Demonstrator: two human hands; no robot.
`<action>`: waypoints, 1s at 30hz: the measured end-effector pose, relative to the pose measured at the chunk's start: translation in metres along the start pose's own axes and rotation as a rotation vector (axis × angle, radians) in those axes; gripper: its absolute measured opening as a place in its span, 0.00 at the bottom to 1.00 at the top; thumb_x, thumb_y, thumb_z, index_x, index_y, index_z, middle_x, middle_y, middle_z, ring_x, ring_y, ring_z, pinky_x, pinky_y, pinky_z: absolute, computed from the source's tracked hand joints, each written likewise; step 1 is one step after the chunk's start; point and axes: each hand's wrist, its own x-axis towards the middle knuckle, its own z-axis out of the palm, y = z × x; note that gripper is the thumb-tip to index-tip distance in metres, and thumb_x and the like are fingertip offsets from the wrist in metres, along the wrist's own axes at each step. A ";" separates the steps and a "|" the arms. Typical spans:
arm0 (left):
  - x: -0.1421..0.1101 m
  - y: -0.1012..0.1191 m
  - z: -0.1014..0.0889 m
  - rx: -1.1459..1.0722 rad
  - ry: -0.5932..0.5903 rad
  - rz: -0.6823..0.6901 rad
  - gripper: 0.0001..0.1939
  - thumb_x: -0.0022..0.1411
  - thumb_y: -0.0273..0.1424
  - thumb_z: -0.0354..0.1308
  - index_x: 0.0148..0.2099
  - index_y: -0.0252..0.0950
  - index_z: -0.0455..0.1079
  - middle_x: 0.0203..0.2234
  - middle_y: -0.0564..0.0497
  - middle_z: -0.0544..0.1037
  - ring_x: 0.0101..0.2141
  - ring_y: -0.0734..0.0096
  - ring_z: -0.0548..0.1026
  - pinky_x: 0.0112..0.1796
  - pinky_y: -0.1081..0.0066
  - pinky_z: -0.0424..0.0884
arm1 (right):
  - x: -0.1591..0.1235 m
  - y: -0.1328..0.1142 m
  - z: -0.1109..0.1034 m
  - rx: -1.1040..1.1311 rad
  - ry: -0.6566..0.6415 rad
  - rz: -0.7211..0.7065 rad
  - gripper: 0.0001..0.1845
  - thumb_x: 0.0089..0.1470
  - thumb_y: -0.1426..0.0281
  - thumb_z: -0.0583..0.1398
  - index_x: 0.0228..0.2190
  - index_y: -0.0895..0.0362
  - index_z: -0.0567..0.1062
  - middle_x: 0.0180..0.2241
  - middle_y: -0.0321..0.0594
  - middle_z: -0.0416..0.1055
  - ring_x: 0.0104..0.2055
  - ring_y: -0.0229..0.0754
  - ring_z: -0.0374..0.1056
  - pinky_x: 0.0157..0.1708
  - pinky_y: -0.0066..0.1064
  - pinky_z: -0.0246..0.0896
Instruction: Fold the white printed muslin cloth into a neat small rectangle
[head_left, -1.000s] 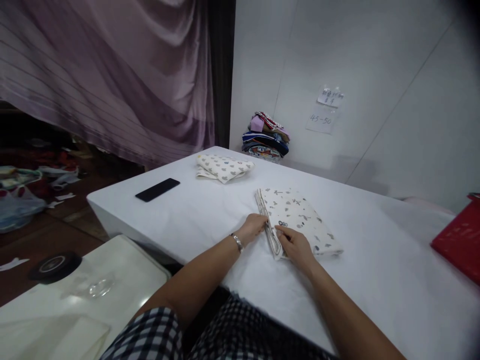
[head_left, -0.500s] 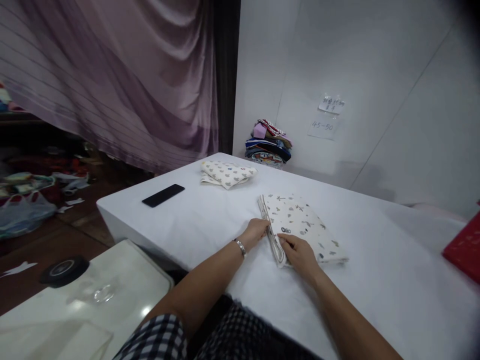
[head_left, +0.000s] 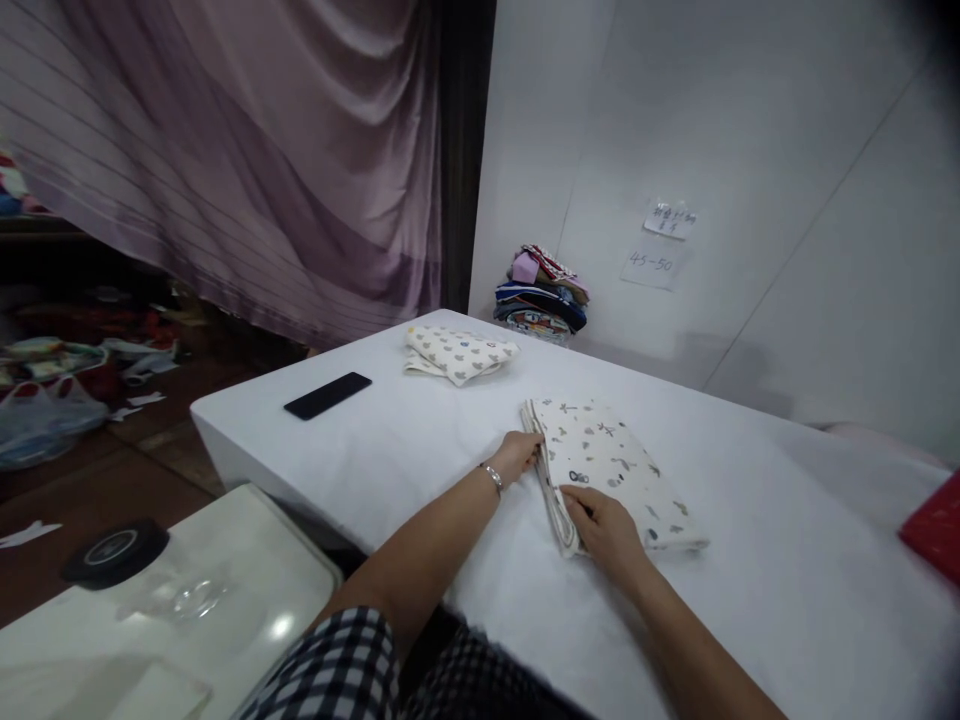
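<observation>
A folded cream cloth point(head_left: 611, 460) with small printed motifs lies flat on the white table point(head_left: 795, 560). Its layered left edge faces me. My left hand point(head_left: 519, 455), with a bracelet at the wrist, has its fingers closed on that edge, toward the far end. Nearer to me, my right hand point(head_left: 604, 525) pinches the same edge, thumb and fingers on the top layers. Farther back on the table sits a second folded cloth point(head_left: 461, 355), cream with grey motifs, touched by neither hand.
A dark flat phone-like slab point(head_left: 328, 396) lies at the table's left. Behind the far edge is a pile of folded fabrics point(head_left: 541, 295) by the wall. A red object point(head_left: 934, 525) sits at the right. Left below stands a pale surface point(head_left: 247, 570) with a black round object point(head_left: 116, 552).
My left hand has shifted slightly toward the far end of the cloth's edge, and my right hand slightly nearer to me. The view has tilted a little. Both hands keep to the edge.
</observation>
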 end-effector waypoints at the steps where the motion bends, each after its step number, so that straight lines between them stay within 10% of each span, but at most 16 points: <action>1: 0.002 -0.001 -0.001 -0.001 0.000 0.003 0.13 0.54 0.28 0.57 0.21 0.33 0.58 0.10 0.59 0.58 0.12 0.84 0.53 0.15 0.78 0.43 | 0.000 -0.001 -0.001 0.004 -0.005 -0.005 0.19 0.57 0.61 0.50 0.42 0.47 0.77 0.42 0.36 0.75 0.44 0.45 0.70 0.43 0.34 0.62; 9: 0.008 -0.002 -0.004 -0.004 -0.002 0.035 0.16 0.52 0.27 0.58 0.18 0.34 0.56 0.09 0.60 0.56 0.12 0.84 0.52 0.16 0.77 0.44 | 0.034 0.003 -0.021 0.097 -0.123 -0.007 0.16 0.52 0.64 0.52 0.28 0.54 0.79 0.24 0.34 0.74 0.27 0.41 0.68 0.27 0.28 0.60; 21: 0.026 -0.005 -0.008 -0.012 0.001 0.083 0.15 0.52 0.30 0.59 0.18 0.34 0.59 0.08 0.60 0.56 0.13 0.82 0.54 0.17 0.76 0.46 | 0.212 0.008 0.000 -0.212 -0.163 0.058 0.20 0.50 0.73 0.55 0.45 0.60 0.75 0.26 0.39 0.75 0.24 0.38 0.67 0.32 0.28 0.60; 30: 0.029 -0.004 -0.013 -0.014 -0.065 0.057 0.12 0.57 0.28 0.54 0.22 0.34 0.61 0.08 0.60 0.58 0.11 0.83 0.53 0.16 0.76 0.46 | 0.230 0.019 0.008 -0.203 -0.313 -0.013 0.17 0.49 0.73 0.56 0.42 0.57 0.76 0.18 0.31 0.69 0.20 0.34 0.61 0.25 0.24 0.56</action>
